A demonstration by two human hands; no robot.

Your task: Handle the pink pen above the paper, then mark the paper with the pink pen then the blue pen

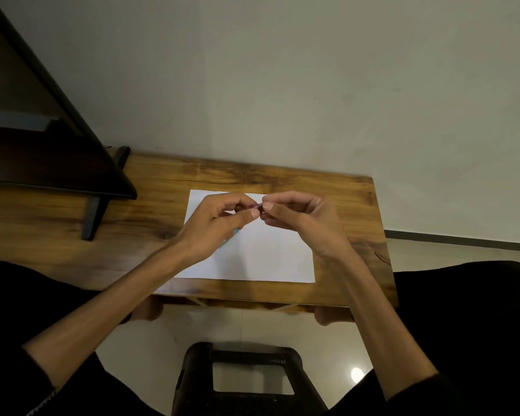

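Black stool (248, 376) nearest. Left hand (222, 223) and right hand (294, 219) pinch small reddish piece (257, 206) between fingertips above white paper (267, 253). Risk: tiny piece slips, drops off table (357, 211).

Both forearms enter from 6 o'clock and converge toward 12. Left hand (219, 223) and right hand (294, 217) meet fingertip to fingertip, fingers curled, thumbs and forefingers pinching together at the contact point. Wrists raised, bare.
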